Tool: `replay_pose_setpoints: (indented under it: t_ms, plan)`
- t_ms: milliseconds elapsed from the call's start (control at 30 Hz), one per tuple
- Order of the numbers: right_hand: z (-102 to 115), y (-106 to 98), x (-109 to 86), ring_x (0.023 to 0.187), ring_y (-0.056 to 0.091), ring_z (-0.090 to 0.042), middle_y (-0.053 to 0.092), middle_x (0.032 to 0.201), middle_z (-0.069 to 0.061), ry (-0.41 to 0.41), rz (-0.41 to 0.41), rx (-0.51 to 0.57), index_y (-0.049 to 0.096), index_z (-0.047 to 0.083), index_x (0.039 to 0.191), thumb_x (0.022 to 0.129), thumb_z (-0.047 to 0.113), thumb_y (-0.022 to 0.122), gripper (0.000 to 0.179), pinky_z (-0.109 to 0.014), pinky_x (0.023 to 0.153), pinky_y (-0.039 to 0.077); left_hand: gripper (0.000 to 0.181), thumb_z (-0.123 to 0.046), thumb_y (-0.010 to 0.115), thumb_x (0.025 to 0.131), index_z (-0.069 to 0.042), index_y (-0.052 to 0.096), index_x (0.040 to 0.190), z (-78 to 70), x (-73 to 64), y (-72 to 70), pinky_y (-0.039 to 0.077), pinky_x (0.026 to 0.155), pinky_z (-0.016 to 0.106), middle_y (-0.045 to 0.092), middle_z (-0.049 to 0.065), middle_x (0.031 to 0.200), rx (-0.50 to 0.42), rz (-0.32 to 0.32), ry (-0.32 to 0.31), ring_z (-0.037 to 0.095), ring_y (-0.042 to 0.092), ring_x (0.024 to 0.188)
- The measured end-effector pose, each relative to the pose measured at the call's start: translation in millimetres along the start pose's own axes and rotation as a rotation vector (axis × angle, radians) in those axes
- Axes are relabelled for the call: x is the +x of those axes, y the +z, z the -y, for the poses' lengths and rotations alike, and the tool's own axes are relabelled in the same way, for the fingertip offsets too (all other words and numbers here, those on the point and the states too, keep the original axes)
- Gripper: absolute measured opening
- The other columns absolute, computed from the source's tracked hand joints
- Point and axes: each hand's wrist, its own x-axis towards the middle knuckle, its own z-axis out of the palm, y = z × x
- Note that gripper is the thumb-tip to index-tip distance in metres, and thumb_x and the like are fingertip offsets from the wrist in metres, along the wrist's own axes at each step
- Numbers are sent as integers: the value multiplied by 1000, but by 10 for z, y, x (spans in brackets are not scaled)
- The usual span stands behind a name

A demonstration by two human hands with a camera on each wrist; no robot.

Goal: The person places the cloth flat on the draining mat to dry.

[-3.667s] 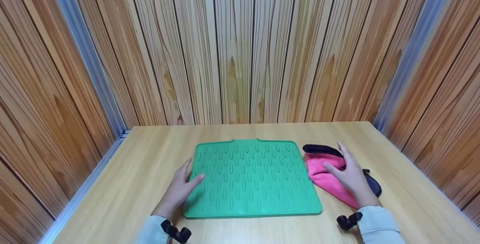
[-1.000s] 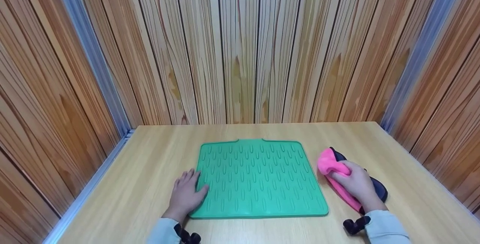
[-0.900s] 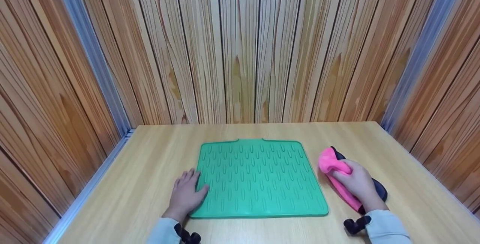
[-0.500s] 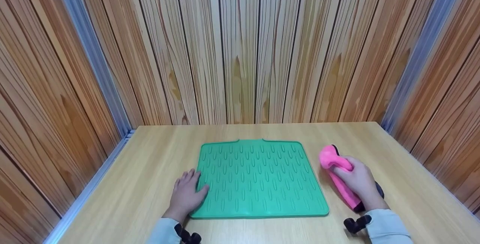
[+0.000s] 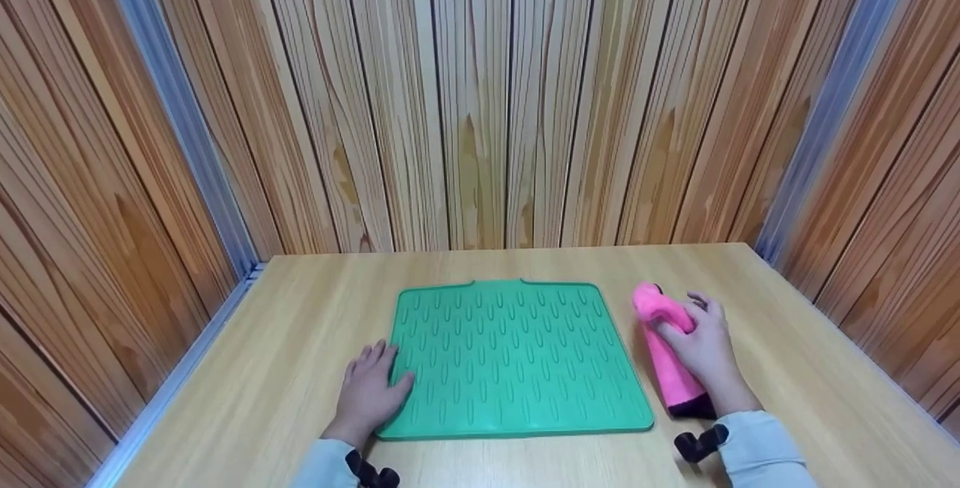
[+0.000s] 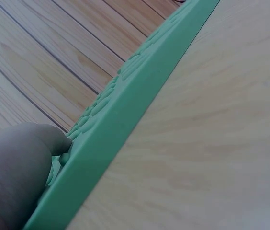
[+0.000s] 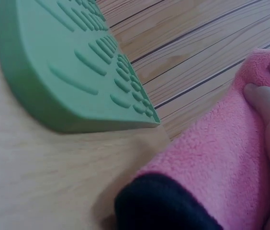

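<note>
A green mat point(image 5: 517, 360) with raised oval ridges lies on the table. My left hand point(image 5: 367, 390) rests flat at its left edge, fingers spread and thumb over the ridges; in the left wrist view the thumb point(image 6: 25, 148) presses on the mat's top. To the right of the mat, my right hand point(image 5: 705, 345) pinches a pink plush cloth point(image 5: 667, 368) with black edging. The cloth is bunched at its far end and hangs toward me. In the right wrist view the cloth point(image 7: 211, 153) shows its fuzzy face, with the thumb point(image 7: 269, 105) pressed into a fold.
The light wooden table point(image 5: 315, 308) extends around the mat on all sides. Wood-plank walls point(image 5: 480, 97) enclose it at the back and both sides, with metal posts in the corners. A black wrist device point(image 5: 701, 443) sits at each sleeve.
My left hand has come down onto the mat's left edge. My right hand has gripped the cloth, gathered it up and swung its near end leftward; its dark side is now mostly hidden.
</note>
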Motion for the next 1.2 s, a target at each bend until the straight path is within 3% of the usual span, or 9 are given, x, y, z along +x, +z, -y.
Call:
replay_pose_setpoints:
  t_ms: [67, 167, 233, 300, 467, 667, 1200]
  plan:
    - [20, 14, -6, 158, 42, -52, 41, 173, -31, -5, 0, -5, 64, -10, 145, 108, 37, 77, 61, -63, 132, 41, 71, -37, 66, 107, 5, 52, 164, 2, -2, 0, 19, 140, 75, 40, 34, 177, 2, 1, 0, 59, 29, 169]
    - [48, 44, -24, 123, 65, -37, 68, 143, -26, -1, -9, -22, 68, -4, 140, 108, 39, 78, 55, -41, 104, 57, 71, -36, 67, 106, 5, 53, 163, 2, -4, -3, 20, 140, 75, 41, 35, 176, -2, -5, 7, 59, 30, 169]
    - [75, 73, -33, 101, 65, -25, 74, 120, -21, 6, -25, -24, 70, -1, 134, 107, 42, 79, 52, -29, 85, 53, 71, -35, 67, 106, 5, 54, 162, 1, -2, -8, 20, 139, 75, 42, 35, 176, -5, -10, 11, 59, 30, 168]
    - [103, 101, -28, 93, 62, -21, 73, 111, -17, 4, -23, -15, 69, -1, 128, 106, 44, 79, 51, -25, 77, 50, 71, -35, 68, 105, 5, 54, 161, 0, 1, -15, 20, 139, 75, 43, 35, 175, -9, -16, 15, 59, 31, 168]
    - [172, 183, -13, 93, 63, -20, 73, 112, -19, -11, -6, 0, 68, -2, 129, 107, 41, 78, 49, -27, 79, 51, 71, -36, 68, 106, 5, 54, 162, -4, 0, -23, 20, 139, 75, 42, 35, 176, -9, -14, 11, 59, 30, 168]
    - [243, 267, -18, 95, 65, -22, 75, 116, -22, -36, -39, 8, 69, -2, 130, 107, 34, 79, 43, -27, 83, 52, 71, -36, 68, 106, 5, 55, 161, -21, -1, -21, 21, 139, 75, 43, 35, 175, -10, -16, 23, 59, 31, 168]
    - [563, 511, 29, 106, 70, -26, 76, 129, -23, -38, -3, 97, 68, 0, 141, 107, 39, 79, 53, -28, 88, 54, 70, -36, 67, 106, 5, 54, 162, 2, 1, -17, 21, 139, 75, 42, 35, 176, -4, -5, 11, 60, 31, 168]
